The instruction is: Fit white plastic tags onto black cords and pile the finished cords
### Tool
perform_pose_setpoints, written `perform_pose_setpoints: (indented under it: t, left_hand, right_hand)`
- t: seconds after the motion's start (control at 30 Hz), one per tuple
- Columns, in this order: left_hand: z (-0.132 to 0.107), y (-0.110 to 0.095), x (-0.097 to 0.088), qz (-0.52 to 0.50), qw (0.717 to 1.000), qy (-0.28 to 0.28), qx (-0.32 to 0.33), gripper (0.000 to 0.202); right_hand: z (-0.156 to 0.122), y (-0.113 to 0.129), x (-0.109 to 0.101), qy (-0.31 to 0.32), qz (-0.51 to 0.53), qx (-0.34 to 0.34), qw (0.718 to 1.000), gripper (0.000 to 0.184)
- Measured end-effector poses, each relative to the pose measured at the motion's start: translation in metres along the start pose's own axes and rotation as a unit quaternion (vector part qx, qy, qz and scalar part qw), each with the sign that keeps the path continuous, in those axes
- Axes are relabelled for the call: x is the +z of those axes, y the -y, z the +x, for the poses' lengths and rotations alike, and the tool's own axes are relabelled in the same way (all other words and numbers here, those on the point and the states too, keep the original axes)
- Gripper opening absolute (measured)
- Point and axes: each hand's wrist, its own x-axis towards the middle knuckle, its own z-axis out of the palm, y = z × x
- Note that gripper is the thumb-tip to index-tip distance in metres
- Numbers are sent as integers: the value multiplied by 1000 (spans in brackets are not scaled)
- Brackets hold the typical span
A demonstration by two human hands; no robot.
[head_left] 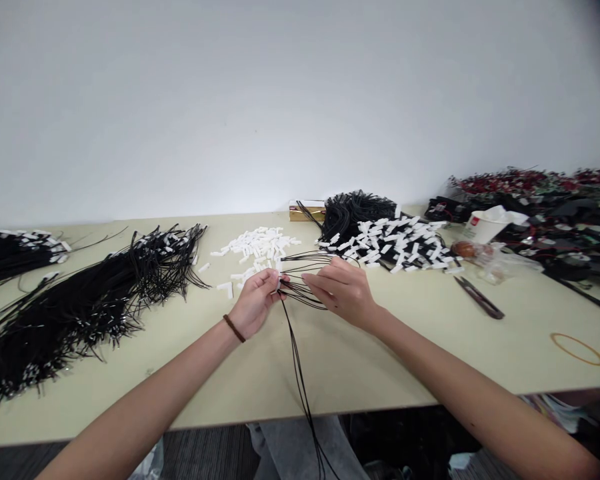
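Two heaps of black cables lie to my left: a smaller bundle (15,257) at the far left edge and a long, thick pile (80,313) nearer me, with small pale tips. I take both as still waiting.

Right of these, on the far part of the table (220,387), lie loose white pieces (260,243), plainly not used up. Just nearer, my left hand (255,303), a brown band (234,328) round its wrist, pinches the black wires (305,291) between thumb and fingers, something white at the tips. The wires fan rightward, and a few strands hang over the near edge.

My right hand (347,293) has its fingers bent together over the fan; I cannot tell whether they grip a strand. This bunch seems midway.

Beyond it, past a gold box (307,212), a far heap of wires (357,210) carries many white pieces (395,243) at its near side; I judge that portion further along. Snips (480,298) lie untouched on the right, near a paper cup (487,225).
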Motion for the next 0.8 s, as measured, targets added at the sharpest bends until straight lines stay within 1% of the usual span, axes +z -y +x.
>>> perform_pose_setpoints:
  t: [0.2,0.37,0.47,0.63,0.8]
  left_hand:
    - [0,0,0,-4,1000,-1,-1,25]
    - [0,0,0,-1,1000,2,2,26]
    - [0,0,0,1,1000,1,1,26]
    - [1,0,-1,6,1000,9,4,27]
    - [1,0,-1,12,1000,6,9,28]
  right_hand:
    - [-2,0,1,-6,0,3,1000,8]
    - [-3,-1,1,9,0,4,1000,9]
    - [-2,0,1,8,2,6,1000,9]
    - [0,2,1,24,24,37,999,12]
    - [1,6,1,25,47,63,997,11]
